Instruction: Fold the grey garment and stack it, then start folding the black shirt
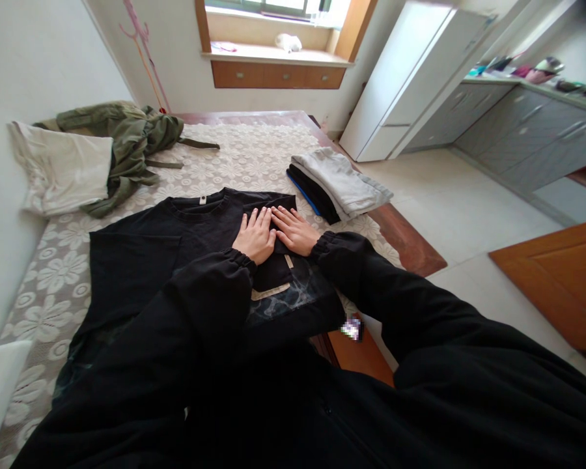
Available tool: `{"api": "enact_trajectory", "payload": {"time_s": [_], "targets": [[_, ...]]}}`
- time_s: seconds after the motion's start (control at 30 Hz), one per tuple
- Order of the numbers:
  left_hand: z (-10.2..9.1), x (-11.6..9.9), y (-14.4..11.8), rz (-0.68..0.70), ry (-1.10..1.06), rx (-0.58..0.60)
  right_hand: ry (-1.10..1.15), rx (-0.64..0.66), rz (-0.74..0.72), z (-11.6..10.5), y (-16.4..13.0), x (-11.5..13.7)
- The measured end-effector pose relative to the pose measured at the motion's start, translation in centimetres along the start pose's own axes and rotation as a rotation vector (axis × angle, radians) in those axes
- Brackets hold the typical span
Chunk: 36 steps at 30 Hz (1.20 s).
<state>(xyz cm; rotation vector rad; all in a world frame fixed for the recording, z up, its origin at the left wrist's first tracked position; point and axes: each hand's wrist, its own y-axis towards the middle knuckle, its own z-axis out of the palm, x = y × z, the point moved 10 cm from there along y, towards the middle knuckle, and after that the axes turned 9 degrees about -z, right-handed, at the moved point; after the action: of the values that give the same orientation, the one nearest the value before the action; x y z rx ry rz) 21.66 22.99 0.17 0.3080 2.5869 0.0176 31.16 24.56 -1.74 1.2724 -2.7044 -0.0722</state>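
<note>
A black T-shirt point(141, 260) lies spread on a bed covered with a white floral lace spread point(244, 156). Its right side is folded inward over the chest. My left hand point(256, 236) and my right hand point(293, 230) rest flat side by side on that folded part, palms down, fingers together and pointing toward the collar. Neither hand holds anything. Both arms are in black sleeves. A pale printed patch of the shirt shows just below my wrists.
A stack of folded clothes point(336, 184), grey on top of dark, sits at the bed's right edge. An olive jacket point(127, 140) and a pillow point(63, 169) lie at the far left. Beyond stand a window ledge point(278, 55), a white fridge point(410, 78) and grey cabinets point(527, 130).
</note>
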Motion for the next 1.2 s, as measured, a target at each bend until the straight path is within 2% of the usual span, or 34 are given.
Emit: {"api": "enact_trajectory", "payload": {"time_s": [0.1, 0.27, 0.37, 0.5, 0.57, 0.67, 0.73, 0.87, 0.97, 1.07, 1.13, 1.2], "targets": [[-1.0, 1.0, 0.7, -0.036, -0.261, -0.048, 0.011, 0.032, 0.004, -1.2, 0.5, 0.6], [-3.2, 4.3, 1.7, -0.136, -0.766, -0.243, 0.04, 0.006, 0.052, -4.6, 2.5, 2.4], [-3.0, 6.3, 2.2, -0.255, -1.009, -0.267, 0.085, 0.064, 0.157, -4.5, 4.0, 2.6], [-2.5, 7.2, 2.2, -0.346, -1.103, -0.194, 0.129, 0.049, 0.221, -4.0, 5.9, 2.3], [-2.6, 7.0, 2.1, -0.339, -1.12, -0.163, 0.168, 0.016, 0.208, -3.8, 6.6, 2.2], [-3.6, 6.5, 1.9, -0.295, -1.114, -0.193, 0.239, -0.049, 0.177, -3.4, 7.2, 1.7], [-4.0, 6.4, 1.8, -0.301, -1.142, -0.22, 0.333, -0.133, 0.152, -3.2, 7.2, 1.0], [-3.8, 6.2, 1.8, -0.274, -1.257, -0.228, 0.63, -0.402, 0.116, -3.5, 6.1, -0.9], [-3.8, 6.0, 1.5, -0.241, -1.129, -0.251, 0.855, -0.528, 0.111, -4.3, 4.9, -2.4], [-3.7, 3.9, 1.2, -0.137, -0.651, -0.195, 0.978, -0.591, 0.123, -5.7, 3.9, -3.7], [-2.7, 1.4, 1.3, -0.029, -0.287, -0.101, 1.0, -0.623, 0.116, -6.9, 3.3, -4.2], [-1.5, -0.5, 1.8, 0.027, -0.034, -0.026, 1.002, -0.633, 0.094, -7.8, 3.0, -4.3]]}}
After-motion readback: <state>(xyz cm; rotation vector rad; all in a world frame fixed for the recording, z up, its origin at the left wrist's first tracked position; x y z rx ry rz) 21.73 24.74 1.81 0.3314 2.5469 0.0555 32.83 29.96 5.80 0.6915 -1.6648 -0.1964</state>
